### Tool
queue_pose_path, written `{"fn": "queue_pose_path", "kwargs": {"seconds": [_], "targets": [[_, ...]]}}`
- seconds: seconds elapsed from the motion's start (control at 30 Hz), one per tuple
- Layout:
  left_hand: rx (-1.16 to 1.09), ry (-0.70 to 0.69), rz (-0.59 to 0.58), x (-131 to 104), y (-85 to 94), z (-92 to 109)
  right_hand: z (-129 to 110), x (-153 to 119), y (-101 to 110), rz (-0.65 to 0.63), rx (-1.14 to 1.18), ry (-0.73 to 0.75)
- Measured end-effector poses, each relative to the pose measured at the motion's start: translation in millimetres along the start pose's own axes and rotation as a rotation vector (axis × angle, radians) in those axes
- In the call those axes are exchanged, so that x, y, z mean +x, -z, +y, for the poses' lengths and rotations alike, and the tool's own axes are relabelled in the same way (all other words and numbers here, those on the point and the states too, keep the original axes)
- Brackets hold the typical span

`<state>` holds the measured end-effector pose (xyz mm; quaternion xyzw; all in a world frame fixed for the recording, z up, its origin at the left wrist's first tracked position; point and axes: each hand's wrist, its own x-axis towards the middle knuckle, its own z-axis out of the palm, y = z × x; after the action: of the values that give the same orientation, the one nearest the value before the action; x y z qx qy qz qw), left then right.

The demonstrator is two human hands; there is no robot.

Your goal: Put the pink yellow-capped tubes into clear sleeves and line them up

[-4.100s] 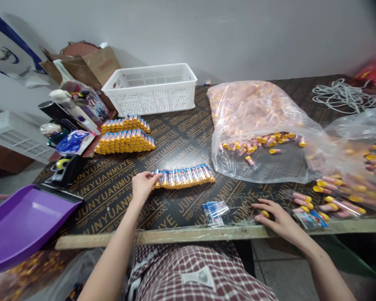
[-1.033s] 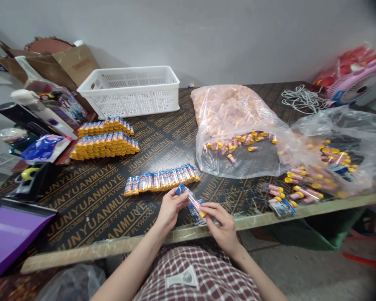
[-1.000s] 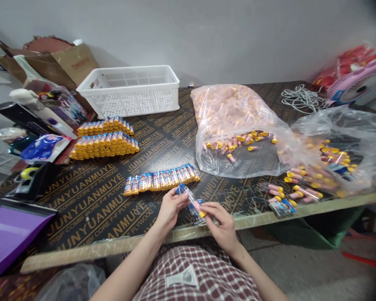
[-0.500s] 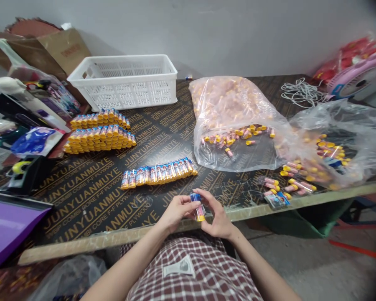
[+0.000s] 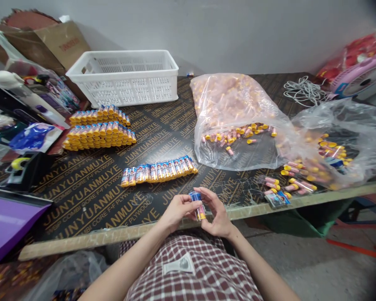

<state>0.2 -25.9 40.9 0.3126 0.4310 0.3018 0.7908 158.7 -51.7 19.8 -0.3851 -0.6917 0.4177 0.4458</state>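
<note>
A small clear tube [image 5: 199, 212] with a blue wrap at its top, pink contents and a yellow end stands nearly upright just above the table's front edge. My left hand [image 5: 178, 211] grips it from the left, thumb across its front. From the right, the curved fingers and thumb of my right hand [image 5: 217, 215] close about its upper and lower ends; the exact contact is partly hidden. Beyond my hands lies a row of labelled tubes [image 5: 159, 171] with blue tops and yellow ends. Loose unlabelled tubes [image 5: 301, 186] and a flat blue printed packet [image 5: 277, 198] rest to the right.
A large plastic bag [image 5: 232, 96] full of pink-and-yellow tubes occupies the table's back centre, with another open bag [image 5: 351, 125] right of it. Stacked labelled tubes [image 5: 100, 131] sit left, before a white basket [image 5: 125, 90]. A pink fan [image 5: 360, 79] and cable [image 5: 303, 92] are far right.
The view has shifted very slightly. Both hands keep nearly the same pose around the tube, whose lower end is turned slightly to the right.
</note>
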Motion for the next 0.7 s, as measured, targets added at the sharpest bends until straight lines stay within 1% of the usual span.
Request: {"fn": "queue_pose_path", "kwargs": {"seconds": [0.23, 0.3, 0.37, 0.43, 0.47, 0.53, 0.57, 0.6, 0.63, 0.67, 0.7], "targets": [[-0.01, -0.004, -0.007, 0, -1.0, -2, -2, 2, -1, -0.02, 0.01, -0.008], [0.006, -0.014, 0.015, -1, -0.5, 0, -3, 4, -1, -0.044, 0.022, -0.023], [0.06, -0.058, 0.074, -3, 6.3, 8, -4, 5, 1, -0.053, 0.026, -0.041], [0.175, -0.167, 0.213, -6, 23.6, 24, -3, 6, 7, -0.014, 0.024, -0.041], [0.256, -0.238, 0.316, -9, 36.4, 33, -1, 6, 12, 0.019, 0.014, -0.045], [0.44, -0.378, 0.572, -15, 68.4, 53, 4, 5, 22, 0.095, 0.0, -0.06], [0.538, -0.426, 0.727, -18, 85.9, 63, 7, 5, 26, 0.125, -0.008, -0.074], [0.633, -0.456, 0.888, -20, 103.1, 71, 10, 4, 30, 0.148, -0.015, -0.089], [0.743, -0.458, 1.005, -21, 118.9, 78, 13, 4, 33, 0.163, -0.025, -0.106], [0.848, -0.425, 1.067, -21, 132.3, 83, 14, 3, 34, 0.171, -0.039, -0.123], [0.937, -0.379, 1.1, -20, 142.7, 88, 14, 3, 35, 0.177, -0.061, -0.138]]}}
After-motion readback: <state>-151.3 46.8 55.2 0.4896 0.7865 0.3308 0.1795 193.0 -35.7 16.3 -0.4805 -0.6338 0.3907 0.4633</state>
